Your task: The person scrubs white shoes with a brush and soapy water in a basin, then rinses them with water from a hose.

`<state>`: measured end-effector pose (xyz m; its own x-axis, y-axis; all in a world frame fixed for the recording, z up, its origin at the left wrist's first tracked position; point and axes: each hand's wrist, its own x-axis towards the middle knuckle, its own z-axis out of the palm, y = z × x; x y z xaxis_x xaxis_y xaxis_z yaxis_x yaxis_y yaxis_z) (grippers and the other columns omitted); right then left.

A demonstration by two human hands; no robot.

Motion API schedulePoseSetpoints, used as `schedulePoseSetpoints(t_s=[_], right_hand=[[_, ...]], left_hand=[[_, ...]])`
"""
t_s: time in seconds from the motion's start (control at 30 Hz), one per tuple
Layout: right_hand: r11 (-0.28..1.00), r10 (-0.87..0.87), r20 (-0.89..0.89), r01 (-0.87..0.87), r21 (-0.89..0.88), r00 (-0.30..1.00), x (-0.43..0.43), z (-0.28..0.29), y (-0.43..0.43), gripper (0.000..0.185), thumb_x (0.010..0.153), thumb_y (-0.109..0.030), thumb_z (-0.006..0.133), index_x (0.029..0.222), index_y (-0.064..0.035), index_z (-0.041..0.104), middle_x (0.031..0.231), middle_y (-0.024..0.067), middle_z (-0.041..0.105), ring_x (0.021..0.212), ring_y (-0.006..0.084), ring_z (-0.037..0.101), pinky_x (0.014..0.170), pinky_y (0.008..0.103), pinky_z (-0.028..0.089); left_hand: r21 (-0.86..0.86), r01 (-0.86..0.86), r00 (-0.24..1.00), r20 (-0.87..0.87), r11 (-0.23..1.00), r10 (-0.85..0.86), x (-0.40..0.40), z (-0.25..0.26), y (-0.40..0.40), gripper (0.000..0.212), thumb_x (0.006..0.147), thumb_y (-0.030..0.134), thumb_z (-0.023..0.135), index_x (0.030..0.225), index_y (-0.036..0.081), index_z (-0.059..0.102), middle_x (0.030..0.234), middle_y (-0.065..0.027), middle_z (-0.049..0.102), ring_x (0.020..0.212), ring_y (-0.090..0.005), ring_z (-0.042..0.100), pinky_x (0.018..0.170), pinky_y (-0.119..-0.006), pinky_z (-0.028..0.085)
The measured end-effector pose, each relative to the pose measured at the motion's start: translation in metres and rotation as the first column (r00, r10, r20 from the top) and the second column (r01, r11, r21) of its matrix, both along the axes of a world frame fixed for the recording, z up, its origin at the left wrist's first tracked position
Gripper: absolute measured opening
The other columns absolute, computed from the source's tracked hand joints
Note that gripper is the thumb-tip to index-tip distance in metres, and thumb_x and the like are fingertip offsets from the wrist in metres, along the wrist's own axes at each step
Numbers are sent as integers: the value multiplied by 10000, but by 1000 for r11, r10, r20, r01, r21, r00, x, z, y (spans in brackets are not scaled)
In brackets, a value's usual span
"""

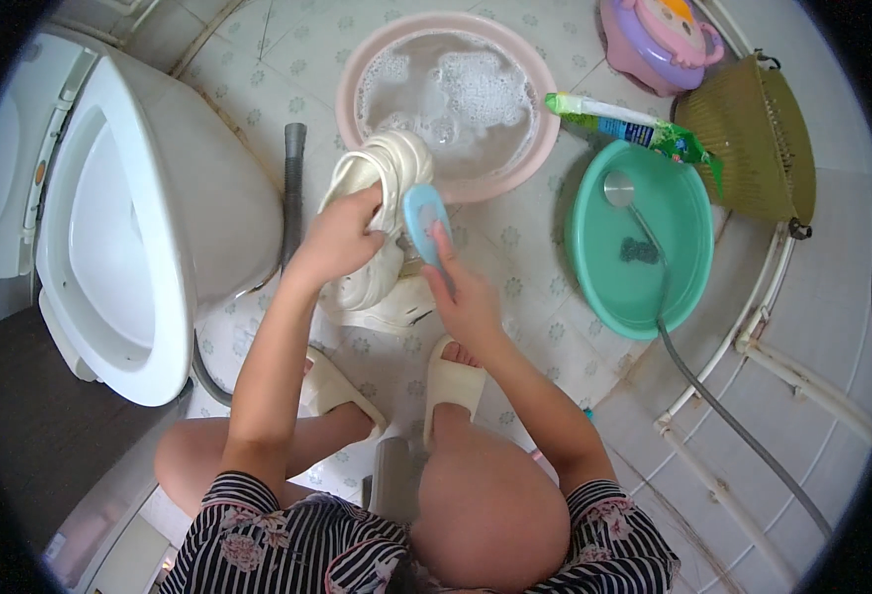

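Note:
My left hand (343,234) grips a cream-white chunky shoe (399,160) by its opening, fingers inside. A blue-handled scrub brush (426,215) is in my right hand (466,293), held close to the shoe's side; its bristles are mostly hidden. Beneath the held shoe, a second cream-white shoe (388,312) rests on the tiled floor. Just beyond stands a pink basin (547,141) of cloudy, foamy water, with the held shoe's end overlapping its near rim.
At right, a green basin (581,260) holds a shower head (618,188) on a hose; a green-white packet (629,126) lies across its rim. Beyond are an olive basket (740,141) and a pink-purple child's potty (659,44). A toilet (161,223) and grey drain hose (294,178) stand left.

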<state>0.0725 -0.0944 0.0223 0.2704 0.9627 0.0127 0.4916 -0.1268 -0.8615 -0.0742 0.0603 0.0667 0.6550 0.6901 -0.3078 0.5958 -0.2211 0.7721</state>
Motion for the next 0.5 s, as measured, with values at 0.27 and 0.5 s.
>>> schedulePoseSetpoints(t_s=[0.27, 0.5], right_hand=[[992, 108, 210, -90, -92, 972, 23, -5, 20, 588, 920, -275, 584, 1458, -240, 351, 607, 139, 584, 513, 343, 575, 486, 447, 437], [989, 107, 287, -132, 70, 952, 40, -4, 78, 581, 907, -195, 582, 1449, -184, 373, 687, 169, 582, 607, 344, 578, 582, 416, 446]], left_hand=[[115, 43, 998, -45, 992, -38, 13, -22, -15, 390, 756, 108, 644, 1130, 51, 549, 1000, -195, 640, 935, -388, 602, 785, -459, 485], [211, 68, 986, -164, 975, -33, 19, -22, -21, 313, 770, 166, 669, 1034, 38, 560, 902, -182, 647, 828, -397, 612, 727, -473, 485]])
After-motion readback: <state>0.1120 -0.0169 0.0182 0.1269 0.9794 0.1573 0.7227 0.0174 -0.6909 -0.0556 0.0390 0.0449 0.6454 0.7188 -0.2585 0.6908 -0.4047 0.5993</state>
